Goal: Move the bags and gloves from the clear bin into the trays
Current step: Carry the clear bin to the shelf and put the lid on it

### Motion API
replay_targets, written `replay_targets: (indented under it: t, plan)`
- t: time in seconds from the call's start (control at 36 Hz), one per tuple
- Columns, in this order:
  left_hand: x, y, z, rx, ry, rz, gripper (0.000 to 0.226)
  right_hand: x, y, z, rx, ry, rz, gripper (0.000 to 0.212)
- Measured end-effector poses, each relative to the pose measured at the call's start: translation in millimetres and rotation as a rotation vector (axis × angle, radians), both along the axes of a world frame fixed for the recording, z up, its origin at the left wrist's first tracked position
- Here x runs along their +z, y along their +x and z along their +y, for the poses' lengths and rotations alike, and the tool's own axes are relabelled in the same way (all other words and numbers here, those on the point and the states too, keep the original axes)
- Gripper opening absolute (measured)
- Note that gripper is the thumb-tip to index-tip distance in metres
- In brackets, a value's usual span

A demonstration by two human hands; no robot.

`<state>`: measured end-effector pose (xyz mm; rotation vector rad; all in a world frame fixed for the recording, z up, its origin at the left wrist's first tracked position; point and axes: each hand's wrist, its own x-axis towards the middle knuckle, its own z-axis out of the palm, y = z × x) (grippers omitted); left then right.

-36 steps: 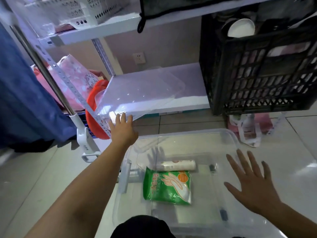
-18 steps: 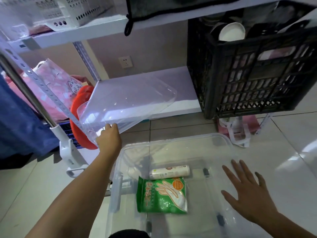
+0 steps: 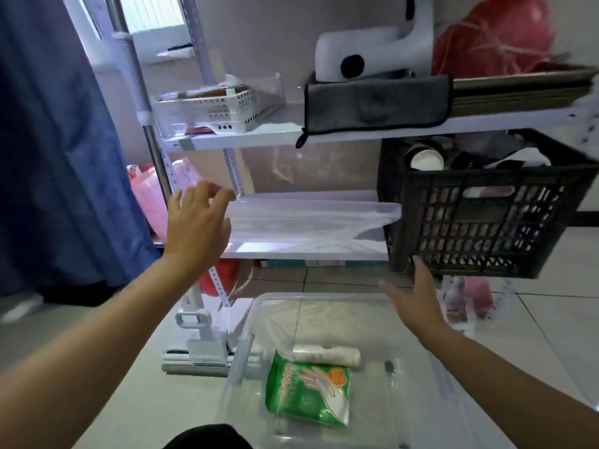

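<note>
The clear bin [image 3: 324, 306] stands open on the floor in front of me. Inside lie a green packet of gloves [image 3: 308, 393] and, just behind it, a white roll of bags [image 3: 327, 354]. The bin's clear lid [image 3: 311, 222] lies flat on the lower shelf. My left hand [image 3: 197, 228] hovers at the lid's left end with fingers spread, holding nothing. My right hand [image 3: 418, 299] is open above the bin's far right corner, just below the black crate. A white perforated tray [image 3: 233, 111] and stacked metal trays [image 3: 518, 89] sit on the upper shelf.
A black crate [image 3: 486, 209] with paper cups fills the lower shelf's right side. A grey cloth [image 3: 376, 105] hangs over the upper shelf's edge. A blue curtain [image 3: 58, 140] hangs at left. Pink bags [image 3: 149, 196] and a white floor tool [image 3: 201, 348] stand by the shelf post.
The lid has gone from tilted in my left hand to lying flat on the lower shelf, and that hand has let go. The view has tilted upward. My right hand has risen toward the crate.
</note>
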<state>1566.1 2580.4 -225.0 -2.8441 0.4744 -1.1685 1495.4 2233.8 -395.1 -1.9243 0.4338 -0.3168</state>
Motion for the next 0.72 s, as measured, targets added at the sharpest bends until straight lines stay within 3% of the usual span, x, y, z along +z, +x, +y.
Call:
replay_targets:
  t: [0.11, 0.17, 0.25, 0.33, 0.5, 0.58, 0.72]
  plan:
    - [42.6, -12.8, 13.3, 0.005, -0.103, -0.021, 0.043, 47.4, 20.2, 2.1, -0.092, 0.405, -0.081, 0.081]
    - [57.1, -13.3, 22.4, -0.039, -0.184, 0.034, 0.044, 59.9, 21.7, 2.3, -0.040, 0.461, -0.119, 0.069]
    - [63.9, -10.2, 32.0, -0.109, -0.202, 0.113, 0.045, 61.9, 9.8, 7.0, 0.028, 0.428, -0.152, 0.042]
    - [56.2, -3.3, 37.0, -0.120, -0.175, 0.171, 0.046, 52.6, -1.3, 0.5, -0.055, 0.366, -0.137, 0.024]
    - [36.1, 16.5, 27.0, -0.054, -0.130, 0.395, 0.048, 49.7, -18.9, -33.3, -0.041, 0.024, -0.130, 0.019]
    - [18.7, 28.9, 11.3, -0.073, -0.153, 0.504, 0.047, 53.4, -21.5, -49.4, -0.069, -0.097, -0.023, 0.010]
    - [-34.0, 51.3, -17.8, -0.086, -0.276, 0.625, 0.045, 47.7, -18.2, -72.2, -0.042, -0.152, 0.203, 0.019]
